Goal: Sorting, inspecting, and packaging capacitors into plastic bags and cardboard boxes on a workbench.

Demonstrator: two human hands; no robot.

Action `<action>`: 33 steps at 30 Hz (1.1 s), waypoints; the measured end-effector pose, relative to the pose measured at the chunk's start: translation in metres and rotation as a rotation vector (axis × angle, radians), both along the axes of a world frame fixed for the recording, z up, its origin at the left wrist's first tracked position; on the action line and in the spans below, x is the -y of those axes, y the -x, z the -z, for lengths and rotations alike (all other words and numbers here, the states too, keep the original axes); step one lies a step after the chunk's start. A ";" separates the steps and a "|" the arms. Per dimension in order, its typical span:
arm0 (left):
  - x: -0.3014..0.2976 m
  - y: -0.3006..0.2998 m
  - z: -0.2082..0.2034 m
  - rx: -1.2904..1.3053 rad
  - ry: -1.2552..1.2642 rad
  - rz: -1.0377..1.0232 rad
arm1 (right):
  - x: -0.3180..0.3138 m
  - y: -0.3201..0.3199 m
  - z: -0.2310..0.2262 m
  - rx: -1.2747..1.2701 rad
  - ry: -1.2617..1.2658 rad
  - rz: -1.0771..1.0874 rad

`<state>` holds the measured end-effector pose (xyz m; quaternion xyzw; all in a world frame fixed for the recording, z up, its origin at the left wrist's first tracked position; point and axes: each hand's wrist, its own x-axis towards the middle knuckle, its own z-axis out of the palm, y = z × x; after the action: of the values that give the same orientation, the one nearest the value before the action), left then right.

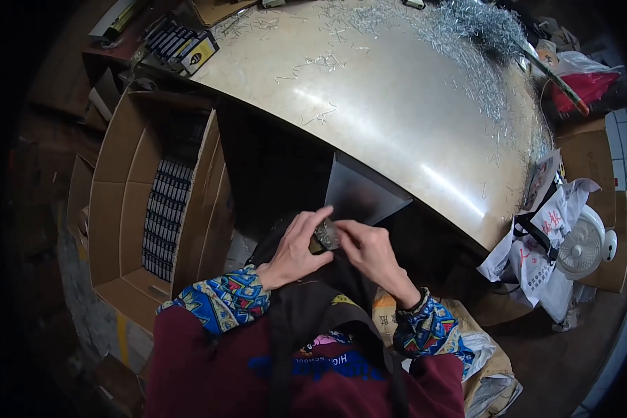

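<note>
Over my lap, my left hand (296, 244) is closed round a small dark box (317, 246) with a bunch of thin silvery metal pieces (329, 235) at its top. My right hand (370, 252) meets it from the right, its fingertips pinched at the metal pieces. Fingers hide most of the box and the lower part of the bunch. Both hands are in front of the near table edge, beside a grey metal tray (362, 191) under the tabletop.
Loose silvery wire pieces (477, 31) are heaped on the table (397, 104), with a green stick (557, 82) beside them. An open carton (136, 188) at left holds rows of small dark boxes (167, 219). More small boxes (181, 45) stand on the table's left corner. A white fan (582, 244) stands right.
</note>
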<state>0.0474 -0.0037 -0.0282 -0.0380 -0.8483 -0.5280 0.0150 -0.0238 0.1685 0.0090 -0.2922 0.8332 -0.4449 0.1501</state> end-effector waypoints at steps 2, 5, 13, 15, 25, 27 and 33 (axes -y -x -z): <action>0.000 0.009 -0.004 0.007 -0.039 -0.048 | 0.002 0.009 -0.008 0.073 0.048 0.084; 0.004 0.019 -0.009 0.007 -0.066 -0.074 | 0.005 0.018 -0.030 0.291 0.038 0.208; 0.001 0.042 -0.025 -0.114 0.033 -0.157 | -0.001 0.021 -0.026 -0.462 0.128 0.077; 0.000 0.044 -0.024 -0.142 0.047 -0.150 | 0.000 0.024 -0.029 -0.483 0.154 0.130; 0.001 0.053 -0.027 -0.247 0.118 -0.136 | 0.007 0.032 -0.030 -0.484 0.078 0.075; 0.001 0.054 -0.028 -0.280 0.156 -0.112 | 0.009 0.034 -0.029 -0.536 0.002 -0.025; 0.002 0.056 -0.034 -0.200 0.039 -0.141 | -0.005 0.028 -0.015 -0.479 0.224 0.119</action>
<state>-0.0082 -0.0057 0.0062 -0.0309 -0.8532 -0.5027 0.1358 -0.0523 0.1734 0.0245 -0.3545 0.8063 -0.4604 -0.1110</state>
